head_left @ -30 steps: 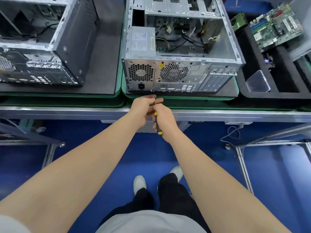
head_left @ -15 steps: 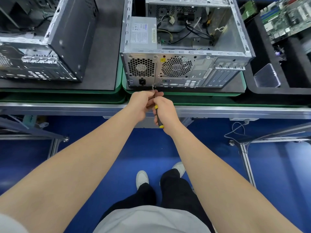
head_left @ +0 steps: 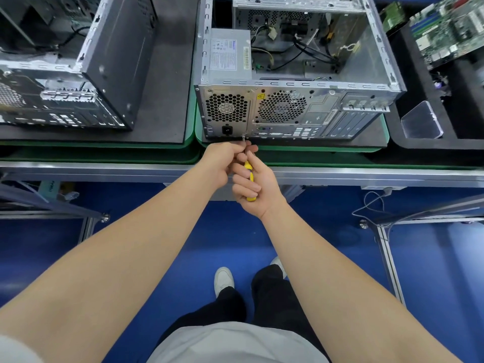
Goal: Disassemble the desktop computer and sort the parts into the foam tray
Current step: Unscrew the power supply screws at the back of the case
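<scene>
An open desktop case (head_left: 293,111) lies on its side on a green-edged mat, rear panel facing me. Its power supply (head_left: 227,56) sits in the near left corner, with loose cables behind it. My right hand (head_left: 255,187) grips the yellow handle of a screwdriver (head_left: 248,170). The metal tip touches the rear panel's lower edge, just right of the power socket (head_left: 227,130). My left hand (head_left: 222,163) pinches the shaft near the tip. The black foam tray (head_left: 408,142) stands at the right with a motherboard (head_left: 450,30) lying in it.
A second, dark computer case (head_left: 78,74) stands on the mat at the left. A clear plastic box (head_left: 421,121) sits in the foam tray's near compartment. The bench's metal front rail (head_left: 366,174) runs across below my hands. A cable (head_left: 372,203) hangs under the bench at the right.
My view has drawn closer to the case. Both hands have moved forward a little, bringing the screwdriver tip up to the rear panel's lower edge.
</scene>
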{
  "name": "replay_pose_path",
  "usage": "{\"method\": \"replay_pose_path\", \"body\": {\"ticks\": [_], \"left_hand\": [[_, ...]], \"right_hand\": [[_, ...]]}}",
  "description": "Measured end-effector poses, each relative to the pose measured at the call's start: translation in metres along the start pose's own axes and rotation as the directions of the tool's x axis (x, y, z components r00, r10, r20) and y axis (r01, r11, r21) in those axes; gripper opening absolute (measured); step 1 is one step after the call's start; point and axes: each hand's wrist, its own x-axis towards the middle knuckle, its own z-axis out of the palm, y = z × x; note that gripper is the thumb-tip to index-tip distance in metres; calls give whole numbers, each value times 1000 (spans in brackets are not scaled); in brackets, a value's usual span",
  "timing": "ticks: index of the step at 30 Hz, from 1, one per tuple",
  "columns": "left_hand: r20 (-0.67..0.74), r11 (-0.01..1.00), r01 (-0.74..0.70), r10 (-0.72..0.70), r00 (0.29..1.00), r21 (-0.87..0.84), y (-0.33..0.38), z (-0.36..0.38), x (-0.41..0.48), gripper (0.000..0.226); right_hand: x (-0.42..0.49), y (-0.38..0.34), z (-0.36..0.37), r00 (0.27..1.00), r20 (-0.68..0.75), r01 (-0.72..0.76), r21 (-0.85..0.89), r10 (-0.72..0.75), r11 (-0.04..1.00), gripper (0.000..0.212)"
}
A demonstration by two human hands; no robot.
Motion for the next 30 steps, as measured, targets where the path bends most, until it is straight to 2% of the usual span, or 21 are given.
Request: {"method": "replay_pose_path", "body": {"ticks": [1,3,5,6,7,8,10,11,13,15,17,19,20,21,23,24,25,27,30], "left_hand": [[-12,1000,0,0,1000,1,0,-1,1,20],[-34,1000,-9,9,999,21,0,-2,4,22],[-33,997,-22,24,999,69,0,-4,5,22],[-30,994,-30,33,999,103,0,-4,5,22],[-29,990,-36,40,999,134,1,-6,5,21],[-30,987,-37,42,999,155,1,-6,5,20],[-34,987,-25,31,999,158,1,-6,5,20],[-39,989,-12,18,999,150,1,-6,4,20],[-53,988,10,-2,999,155,0,-6,3,21],[-57,987,8,2,998,163,-1,-5,2,21],[-56,988,-8,17,998,157,-2,-4,2,20],[-69,986,-37,49,996,165,-1,-4,3,18],[-76,985,-49,62,995,164,0,-3,3,17],[-78,988,-51,63,995,149,1,-2,4,16],[-65,993,-33,41,997,116,3,-2,4,14],[-50,994,-20,25,998,107,4,-3,4,13],[-31,996,-5,8,999,94,4,-3,4,14],[9,998,20,-21,1000,51,4,-4,5,19],[31,1000,13,-14,999,3,4,-4,5,17]], "right_hand": [[2,0,3,1000,-15,5,-20,-5,1000,40],[7,1,7,990,-136,29,-140,-48,990,41],[10,3,10,941,-297,48,-361,-164,931,40],[12,5,12,901,-355,37,-513,-251,857,39],[13,7,16,853,-378,9,-678,-359,735,37],[15,9,19,796,-369,-44,-826,-479,563,36],[19,14,23,709,-268,-180,-963,-653,200,35],[20,15,22,684,-229,-227,-969,-693,96,34],[22,18,17,651,-194,-280,-960,-733,6,33],[23,19,14,636,-177,-300,-954,-751,-28,30],[24,18,15,641,-184,-300,-954,-745,-23,27],[25,14,15,676,-219,-252,-966,-704,58,28],[25,11,14,706,-253,-197,-967,-661,160,30],[23,8,12,747,-300,-130,-941,-593,313,32],[16,1,8,848,-360,-15,-751,-389,661,40],[12,-1,5,893,-337,20,-632,-298,774,45],[9,-2,1,928,-288,50,-532,-236,845,49],[6,2,-6,969,-176,93,-387,-173,917,49],[5,7,-9,995,-61,71,-197,-84,978,43]]}}
